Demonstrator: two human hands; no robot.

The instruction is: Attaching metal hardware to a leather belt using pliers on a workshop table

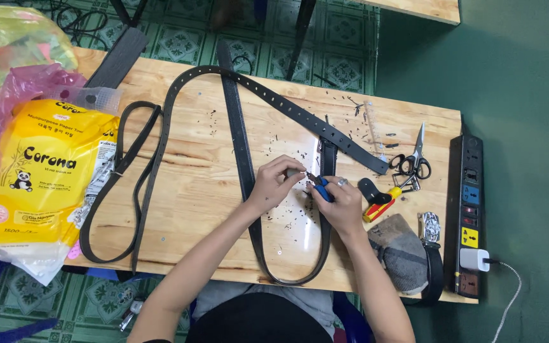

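My right hand [340,203] grips a small tool with blue handles [321,188], its tip pointing left toward my left hand. My left hand [274,183] pinches a tiny metal part [295,172] between thumb and fingers, right at the tool's tip. Both hands hover over a long black belt [244,152] that loops across the wooden table [192,190]. A second black belt [144,159] lies curled to the left.
A yellow package of paper towels [39,171] and plastic bags [7,57] fill the left end. Scissors [414,159], a red-yellow tool [382,204], a grey cloth [401,248], a metal buckle [429,227] and a black power strip [468,216] are at the right.
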